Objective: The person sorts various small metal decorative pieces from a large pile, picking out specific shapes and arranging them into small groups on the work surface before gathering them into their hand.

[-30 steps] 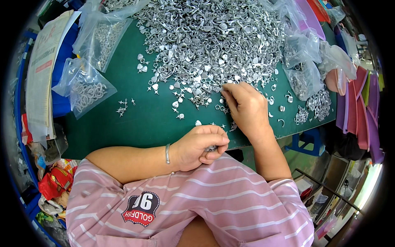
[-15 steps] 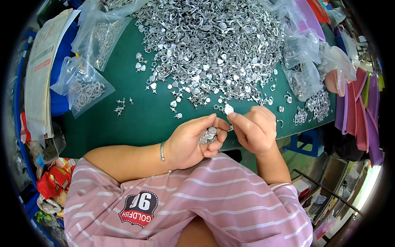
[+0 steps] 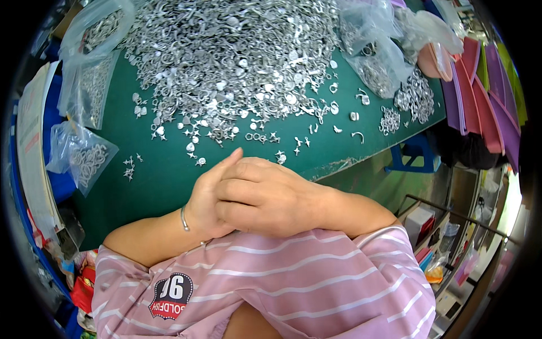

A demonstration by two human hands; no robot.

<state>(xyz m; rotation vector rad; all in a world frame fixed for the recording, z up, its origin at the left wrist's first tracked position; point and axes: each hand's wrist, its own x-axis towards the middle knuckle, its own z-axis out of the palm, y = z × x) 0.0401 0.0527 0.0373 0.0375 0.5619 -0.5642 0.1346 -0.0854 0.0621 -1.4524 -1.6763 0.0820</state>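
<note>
My left hand (image 3: 201, 204), with a silver bangle (image 3: 184, 219) at the wrist, is cupped near the front edge of the green table (image 3: 149, 183). Across its palm lies my right hand (image 3: 264, 199), fingers bent and closed over it. The round silver metal charms seen in the left palm a moment earlier are now hidden between the two hands. Just beyond them lie loose small pieces, among them a star-and-disc charm (image 3: 280, 157) and a small round charm (image 3: 200, 161). Farther back spreads a large heap of silver metal charms and clasps (image 3: 226, 68).
Clear bags of metal rings (image 3: 89, 161) stand at the left, beside stacked paper (image 3: 36, 141). More bags (image 3: 372, 70) and a small pile of metal pieces (image 3: 415, 97) are on the right. Pink and purple bins (image 3: 474, 96) and a blue stool (image 3: 415, 155) lie beyond the right edge.
My right hand has left the small disc it pinched at the table edge and moved left onto my left palm, covering the charms. The whole view has shifted.
</note>
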